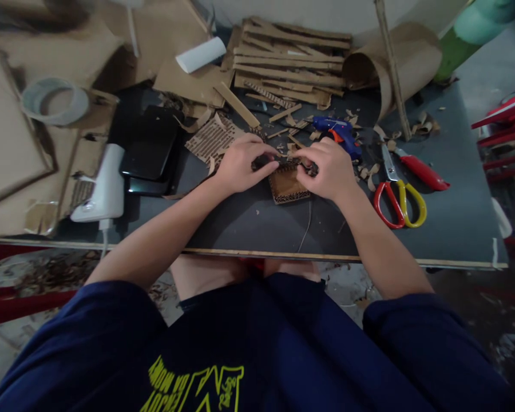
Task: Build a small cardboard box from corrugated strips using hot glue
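A small square cardboard piece (286,186) with corrugated edges lies on the dark table top (257,223). My left hand (240,163) presses on its far left edge, fingers curled and pinched on a thin cardboard strip (283,164) along that edge. My right hand (328,166) is closed on the same strip at the far right edge. Both hands hide most of the strip.
A blue glue gun (341,133) lies just beyond my right hand. Red and yellow scissors (397,197) and a red-handled cutter (420,170) lie to the right. Cardboard strips (292,63) are stacked at the back. A tape roll (54,102), white device (105,186) and black cases (148,146) sit left.
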A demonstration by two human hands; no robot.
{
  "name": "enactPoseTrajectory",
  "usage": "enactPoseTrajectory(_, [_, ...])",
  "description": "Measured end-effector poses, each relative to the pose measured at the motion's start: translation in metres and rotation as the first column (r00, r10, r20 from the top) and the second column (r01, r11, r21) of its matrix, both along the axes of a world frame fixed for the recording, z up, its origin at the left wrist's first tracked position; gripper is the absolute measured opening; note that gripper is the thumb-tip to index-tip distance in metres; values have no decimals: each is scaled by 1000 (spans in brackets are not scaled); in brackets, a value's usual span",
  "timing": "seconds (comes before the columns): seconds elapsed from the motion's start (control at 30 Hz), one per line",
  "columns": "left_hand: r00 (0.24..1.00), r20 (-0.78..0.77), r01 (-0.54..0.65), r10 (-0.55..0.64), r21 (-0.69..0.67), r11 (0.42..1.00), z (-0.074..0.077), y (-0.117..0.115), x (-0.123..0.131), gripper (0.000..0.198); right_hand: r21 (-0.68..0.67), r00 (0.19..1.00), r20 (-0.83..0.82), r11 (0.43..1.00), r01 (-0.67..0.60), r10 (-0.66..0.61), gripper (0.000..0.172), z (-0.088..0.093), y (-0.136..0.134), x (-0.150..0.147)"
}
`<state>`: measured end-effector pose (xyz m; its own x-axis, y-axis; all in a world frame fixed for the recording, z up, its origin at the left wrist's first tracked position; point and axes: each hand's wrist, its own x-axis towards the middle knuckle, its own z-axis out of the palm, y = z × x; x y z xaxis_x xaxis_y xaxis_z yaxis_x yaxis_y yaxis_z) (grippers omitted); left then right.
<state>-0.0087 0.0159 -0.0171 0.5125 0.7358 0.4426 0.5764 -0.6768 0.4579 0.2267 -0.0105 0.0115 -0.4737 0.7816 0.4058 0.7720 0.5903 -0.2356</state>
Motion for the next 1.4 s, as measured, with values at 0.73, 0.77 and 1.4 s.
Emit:
enactPoseTrajectory(0.73, [996,-58,70,-68,37,997,-4,1,4,33,-13,999,10,999,49,-49,22,0,-5,-8])
enactPoseTrajectory(0.77, [996,-54,67,-65,36,997,-4,1,5,32,-20,999,23,999,42,-41,27,-1,-4,-8])
enactPoseTrajectory(1.4, [996,-56,67,-64,44,997,-5,1,10,25,-108,995,104,994,-4,15,21,-5,0,-14])
